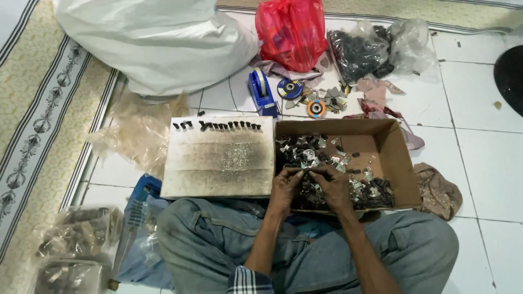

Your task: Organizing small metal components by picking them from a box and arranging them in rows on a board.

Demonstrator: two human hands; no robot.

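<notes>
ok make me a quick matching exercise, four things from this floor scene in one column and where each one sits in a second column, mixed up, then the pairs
Things:
1. red plastic bag
2. blue tape dispenser
3. row of small black parts
4. cardboard box

Places:
A. along the far edge of the grey board
B. under both hands, holding loose metal pieces
C. at the top, beside the big white sack
D. on the white tiles just beyond the board's far right corner

Pairs: 1-C, 2-D, 3-A, 4-B
</notes>
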